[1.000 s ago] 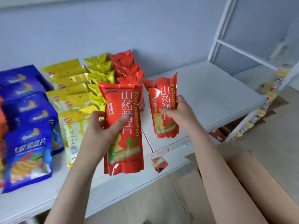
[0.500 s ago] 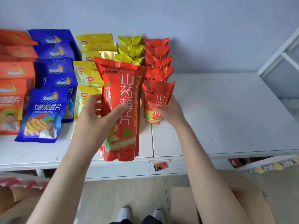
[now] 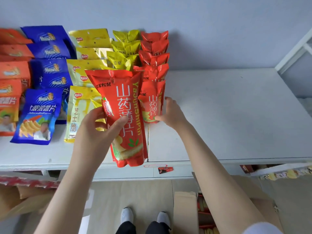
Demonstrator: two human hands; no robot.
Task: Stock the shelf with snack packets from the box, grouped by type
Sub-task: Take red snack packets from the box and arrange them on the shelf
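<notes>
My left hand (image 3: 94, 130) grips a tall red snack packet (image 3: 125, 115) with white characters, held upright above the front edge of the white shelf (image 3: 228, 115). My right hand (image 3: 170, 112) rests on a second, identical red packet (image 3: 152, 102), thumb at its base and fingers at its right side. That packet stands at the front of a row of red packets (image 3: 154, 48) running back to the wall. Left of that row stand rows of olive-yellow packets (image 3: 126, 48), pale yellow packets (image 3: 91, 48), blue packets (image 3: 47, 68) and orange packets (image 3: 11, 70).
A cardboard box (image 3: 207, 215) holding more packets stands open on the floor at lower right, beside my feet (image 3: 145, 217). Another cardboard box (image 3: 20, 198) sits at lower left under the shelf. A white frame post (image 3: 293, 49) rises at the right.
My view has swung left and down onto the shelf. My right hand carried its red packet back and set it at the front of the red row; my left hand keeps its packet.
</notes>
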